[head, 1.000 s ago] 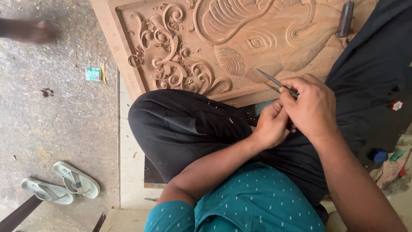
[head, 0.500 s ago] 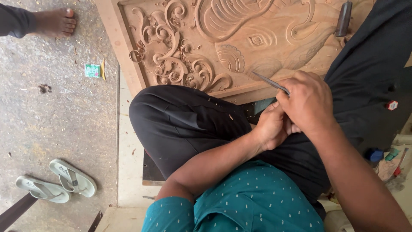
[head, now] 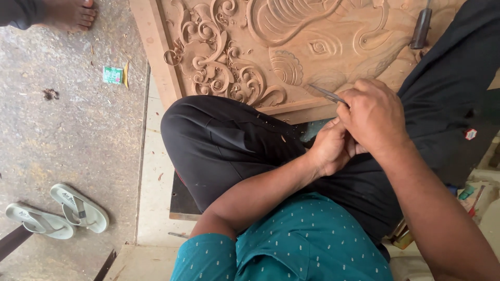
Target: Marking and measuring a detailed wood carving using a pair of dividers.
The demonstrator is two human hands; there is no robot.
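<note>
A large carved wooden panel with scrolls and leaf shapes lies in front of me. My right hand is closed around a thin metal chisel, whose tip points at the panel's lower edge. My left hand is curled just under the right one, touching it; whether it grips the tool's handle is hidden. Both hands rest over my black-trousered knee.
A dark-handled tool lies on the panel at the upper right. A pair of pale sandals sits on the concrete floor at the lower left. Another person's bare foot shows at the top left. A small green packet lies by the panel's edge.
My hands stay together with the chisel and have shifted slightly. The other person's foot at the top left has stepped further in.
</note>
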